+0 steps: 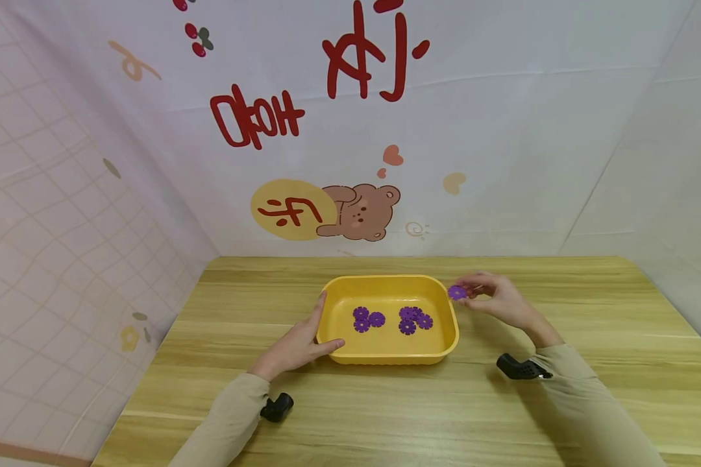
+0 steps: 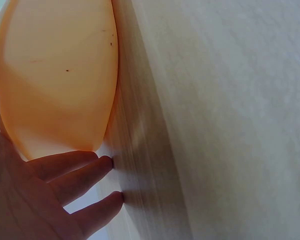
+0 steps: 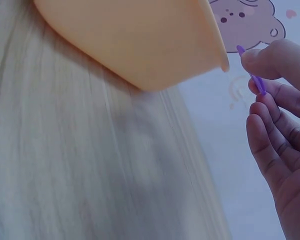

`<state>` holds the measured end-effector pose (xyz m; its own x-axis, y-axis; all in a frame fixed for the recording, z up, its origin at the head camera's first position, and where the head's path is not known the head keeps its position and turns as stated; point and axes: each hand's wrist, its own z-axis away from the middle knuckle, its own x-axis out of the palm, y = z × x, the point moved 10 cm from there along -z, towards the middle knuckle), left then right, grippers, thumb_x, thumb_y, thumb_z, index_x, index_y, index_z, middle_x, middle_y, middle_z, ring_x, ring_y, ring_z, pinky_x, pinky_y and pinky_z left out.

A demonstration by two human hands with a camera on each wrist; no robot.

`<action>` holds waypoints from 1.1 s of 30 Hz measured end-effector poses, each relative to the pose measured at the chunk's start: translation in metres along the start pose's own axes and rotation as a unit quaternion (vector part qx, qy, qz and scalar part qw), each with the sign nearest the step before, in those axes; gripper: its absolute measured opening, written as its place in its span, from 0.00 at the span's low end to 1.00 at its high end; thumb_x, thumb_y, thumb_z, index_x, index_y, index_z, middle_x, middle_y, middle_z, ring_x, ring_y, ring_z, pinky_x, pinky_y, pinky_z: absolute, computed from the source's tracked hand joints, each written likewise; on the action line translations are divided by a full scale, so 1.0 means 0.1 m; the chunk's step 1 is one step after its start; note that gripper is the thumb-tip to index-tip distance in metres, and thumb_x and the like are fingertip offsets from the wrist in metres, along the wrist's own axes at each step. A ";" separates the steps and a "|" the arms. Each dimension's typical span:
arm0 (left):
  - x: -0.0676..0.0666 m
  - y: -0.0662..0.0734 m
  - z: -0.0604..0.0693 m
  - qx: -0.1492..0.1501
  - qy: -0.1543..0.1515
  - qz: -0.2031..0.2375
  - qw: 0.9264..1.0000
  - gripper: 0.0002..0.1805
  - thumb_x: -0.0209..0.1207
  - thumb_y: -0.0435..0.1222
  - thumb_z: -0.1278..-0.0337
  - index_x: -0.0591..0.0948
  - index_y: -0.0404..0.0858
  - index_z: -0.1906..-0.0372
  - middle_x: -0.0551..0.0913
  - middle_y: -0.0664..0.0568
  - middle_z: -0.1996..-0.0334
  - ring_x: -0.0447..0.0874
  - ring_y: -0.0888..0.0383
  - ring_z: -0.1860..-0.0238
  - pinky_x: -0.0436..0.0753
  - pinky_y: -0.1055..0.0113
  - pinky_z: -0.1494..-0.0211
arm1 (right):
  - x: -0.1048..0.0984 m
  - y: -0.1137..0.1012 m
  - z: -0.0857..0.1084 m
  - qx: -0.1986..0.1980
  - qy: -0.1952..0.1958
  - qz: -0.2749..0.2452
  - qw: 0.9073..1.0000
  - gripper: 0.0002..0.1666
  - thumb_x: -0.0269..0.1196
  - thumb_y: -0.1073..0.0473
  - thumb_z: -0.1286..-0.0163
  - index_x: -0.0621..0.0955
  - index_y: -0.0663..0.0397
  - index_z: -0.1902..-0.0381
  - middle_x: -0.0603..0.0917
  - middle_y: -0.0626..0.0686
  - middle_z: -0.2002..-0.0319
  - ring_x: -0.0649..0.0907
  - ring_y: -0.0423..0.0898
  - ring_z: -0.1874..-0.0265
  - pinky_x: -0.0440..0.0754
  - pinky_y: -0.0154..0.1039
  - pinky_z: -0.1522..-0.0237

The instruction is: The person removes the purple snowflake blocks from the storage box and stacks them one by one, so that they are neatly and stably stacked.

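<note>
A yellow plastic basin stands on the table with several purple notched discs, like snowflake building pieces, lying in two groups: left discs and right discs. My left hand rests against the basin's left end, thumb over the near-left rim; in the left wrist view its spread, fairly straight fingers touch the outer wall. Just off the basin's right rim, my right hand pinches one purple disc. The right wrist view shows this disc edge-on between thumb and fingers.
The wood-grain table reaches back to a white cloth backdrop with a printed bear and red characters. A black wrist device sits under the left sleeve, another black device under the right.
</note>
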<state>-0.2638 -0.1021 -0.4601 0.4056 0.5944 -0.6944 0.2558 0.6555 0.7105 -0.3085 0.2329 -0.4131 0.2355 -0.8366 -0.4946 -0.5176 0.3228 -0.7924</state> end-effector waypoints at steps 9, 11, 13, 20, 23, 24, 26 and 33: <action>0.00 0.01 0.01 0.004 0.003 -0.004 1.000 0.59 0.60 0.56 0.40 0.31 0.43 0.24 0.67 0.37 0.34 0.77 0.56 0.54 0.71 0.56 0.41 | -0.05 0.11 0.07 -0.002 0.011 -0.003 1.000 0.18 0.68 0.77 0.44 0.82 0.72 0.53 0.82 0.65 0.57 0.81 0.47 0.63 0.80 0.33 0.60; 0.00 0.01 0.01 0.005 0.003 -0.003 1.000 0.59 0.60 0.56 0.40 0.31 0.42 0.24 0.66 0.37 0.34 0.77 0.56 0.54 0.71 0.56 0.41 | -0.05 0.14 0.09 0.006 0.015 0.007 1.000 0.19 0.68 0.78 0.45 0.81 0.74 0.53 0.81 0.65 0.57 0.81 0.47 0.63 0.80 0.33 0.60; 0.00 0.01 0.01 0.005 0.003 -0.002 1.000 0.59 0.60 0.56 0.40 0.31 0.42 0.24 0.65 0.37 0.33 0.77 0.56 0.52 0.71 0.55 0.40 | -0.05 0.14 0.11 0.015 0.019 0.025 0.999 0.19 0.67 0.78 0.45 0.81 0.75 0.53 0.81 0.66 0.57 0.81 0.49 0.64 0.80 0.34 0.60; 0.00 0.01 0.01 0.004 0.001 0.001 1.000 0.59 0.60 0.57 0.41 0.31 0.43 0.23 0.62 0.37 0.31 0.76 0.54 0.46 0.68 0.55 0.38 | -0.04 -0.05 0.15 0.026 0.012 0.052 0.998 0.17 0.66 0.80 0.46 0.80 0.79 0.56 0.80 0.68 0.62 0.81 0.56 0.67 0.81 0.36 0.63; 0.00 0.02 0.01 0.005 0.001 0.002 1.000 0.59 0.60 0.57 0.41 0.31 0.43 0.23 0.63 0.37 0.31 0.76 0.55 0.48 0.69 0.55 0.38 | -0.05 0.05 0.18 0.024 0.012 0.065 0.998 0.17 0.67 0.78 0.46 0.81 0.76 0.56 0.81 0.66 0.62 0.81 0.54 0.67 0.81 0.36 0.64; 0.00 0.02 0.01 0.005 0.001 0.002 1.000 0.59 0.60 0.57 0.41 0.31 0.43 0.23 0.63 0.37 0.32 0.76 0.55 0.48 0.69 0.55 0.38 | -0.06 0.12 0.20 0.025 0.013 0.065 0.997 0.17 0.68 0.77 0.45 0.82 0.75 0.56 0.81 0.65 0.62 0.81 0.53 0.67 0.81 0.35 0.64; -0.01 0.02 0.01 0.005 0.002 0.002 1.000 0.59 0.60 0.57 0.41 0.31 0.43 0.23 0.64 0.37 0.32 0.76 0.55 0.49 0.69 0.55 0.38 | -0.07 0.26 0.23 0.030 0.014 0.062 0.998 0.17 0.69 0.75 0.45 0.82 0.74 0.55 0.82 0.64 0.61 0.82 0.50 0.66 0.80 0.33 0.63; -0.01 0.01 0.01 0.006 0.005 -0.002 1.000 0.59 0.60 0.57 0.40 0.32 0.42 0.23 0.63 0.36 0.32 0.76 0.54 0.46 0.69 0.55 0.38 | -0.10 0.49 0.31 0.040 0.016 0.059 0.997 0.18 0.69 0.74 0.45 0.82 0.73 0.55 0.83 0.63 0.63 0.81 0.42 0.67 0.79 0.30 0.65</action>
<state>-0.2629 -0.1024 -0.4586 0.3959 0.5960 -0.6986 0.2678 0.6528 0.7086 -0.3107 0.2713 -0.4578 0.1511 -0.8040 -0.5751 -0.4718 0.4526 -0.7567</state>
